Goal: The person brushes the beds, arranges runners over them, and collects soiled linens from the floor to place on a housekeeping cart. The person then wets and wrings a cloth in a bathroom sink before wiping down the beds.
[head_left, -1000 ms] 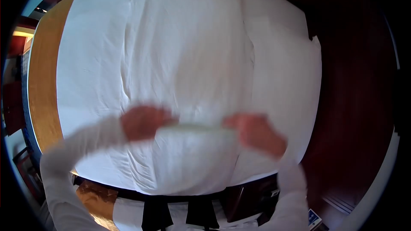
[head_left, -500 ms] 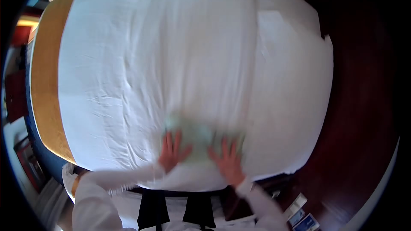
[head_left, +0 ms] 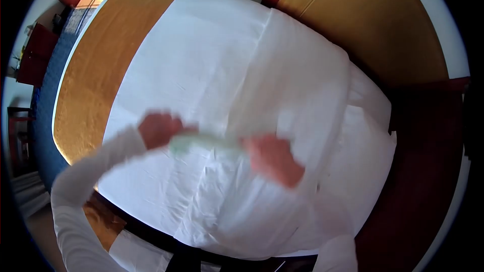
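Between my two hands stretches a pale green cloth, blurred by motion and seemingly held above the bed. My left hand is closed at its left end, fingers curled. At its right end my right hand is closed too, smeared by movement. Below them lies a bed with a white sheet, and a white layer is folded over toward the right side. Wrinkles bunch in the white bedding near the front edge. I cannot make out whether the cloth touches the bedding.
A golden-brown runner crosses the bed's left end. A tan headboard panel stands at the upper right, beside dark red wood. Blue carpet runs along the left, with a dark red cabinet beyond.
My hands were spread flat on the green cloth on the bed; now they grip its two ends, apparently lifted. The view has turned, bringing the headboard into sight.
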`<control>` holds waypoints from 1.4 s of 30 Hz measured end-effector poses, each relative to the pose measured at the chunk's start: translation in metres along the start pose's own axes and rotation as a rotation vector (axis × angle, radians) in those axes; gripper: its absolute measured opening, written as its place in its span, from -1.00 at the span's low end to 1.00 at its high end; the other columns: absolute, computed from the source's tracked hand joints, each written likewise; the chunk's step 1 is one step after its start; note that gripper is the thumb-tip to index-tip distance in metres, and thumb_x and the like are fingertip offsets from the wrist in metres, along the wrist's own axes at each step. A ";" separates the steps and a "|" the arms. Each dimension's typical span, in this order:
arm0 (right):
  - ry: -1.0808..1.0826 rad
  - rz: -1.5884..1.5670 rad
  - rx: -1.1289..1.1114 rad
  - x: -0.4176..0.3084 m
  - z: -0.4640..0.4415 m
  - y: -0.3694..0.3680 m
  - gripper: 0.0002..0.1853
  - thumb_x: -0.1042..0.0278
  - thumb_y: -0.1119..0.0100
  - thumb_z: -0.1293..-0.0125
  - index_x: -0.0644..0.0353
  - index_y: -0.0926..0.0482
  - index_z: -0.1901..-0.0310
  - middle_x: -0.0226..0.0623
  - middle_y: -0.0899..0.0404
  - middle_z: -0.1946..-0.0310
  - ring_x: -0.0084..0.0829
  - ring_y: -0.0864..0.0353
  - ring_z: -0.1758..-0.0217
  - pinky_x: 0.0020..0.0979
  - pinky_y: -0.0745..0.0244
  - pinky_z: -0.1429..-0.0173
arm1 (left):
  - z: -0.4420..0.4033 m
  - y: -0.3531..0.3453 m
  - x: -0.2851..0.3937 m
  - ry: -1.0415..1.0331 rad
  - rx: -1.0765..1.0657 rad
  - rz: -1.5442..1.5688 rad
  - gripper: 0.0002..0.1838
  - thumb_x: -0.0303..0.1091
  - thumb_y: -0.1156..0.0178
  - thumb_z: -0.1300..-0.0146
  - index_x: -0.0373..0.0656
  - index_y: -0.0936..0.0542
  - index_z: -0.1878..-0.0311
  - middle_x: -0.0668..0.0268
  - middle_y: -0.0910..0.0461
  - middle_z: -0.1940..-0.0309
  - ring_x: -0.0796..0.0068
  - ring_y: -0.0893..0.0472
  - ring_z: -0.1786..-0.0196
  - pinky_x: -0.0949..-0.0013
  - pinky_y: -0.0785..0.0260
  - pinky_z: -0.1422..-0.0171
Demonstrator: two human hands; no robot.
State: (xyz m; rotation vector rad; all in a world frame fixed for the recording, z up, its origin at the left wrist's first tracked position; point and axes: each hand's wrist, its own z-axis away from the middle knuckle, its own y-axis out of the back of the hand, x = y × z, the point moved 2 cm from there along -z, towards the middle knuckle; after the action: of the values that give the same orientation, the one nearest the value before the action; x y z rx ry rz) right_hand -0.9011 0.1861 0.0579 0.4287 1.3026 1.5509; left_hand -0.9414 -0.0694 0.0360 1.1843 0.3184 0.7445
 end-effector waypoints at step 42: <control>-0.415 0.067 0.194 0.197 -0.044 -0.014 -0.36 0.56 0.15 0.02 -0.05 -0.26 -0.21 0.06 -0.32 -0.08 -0.04 -0.36 -0.10 -0.20 -0.31 -0.13 | -0.239 0.001 0.029 0.000 0.478 -0.455 -0.43 -0.26 -0.03 -0.08 0.41 -0.25 -0.21 0.49 -0.35 -0.11 0.19 -0.34 -0.13 0.00 -0.29 0.03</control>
State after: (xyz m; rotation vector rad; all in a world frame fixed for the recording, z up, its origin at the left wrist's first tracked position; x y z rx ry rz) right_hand -1.0106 0.3300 -0.0336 0.8756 1.1219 1.3037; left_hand -1.0620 0.1221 -0.0464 1.4864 0.7674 0.2719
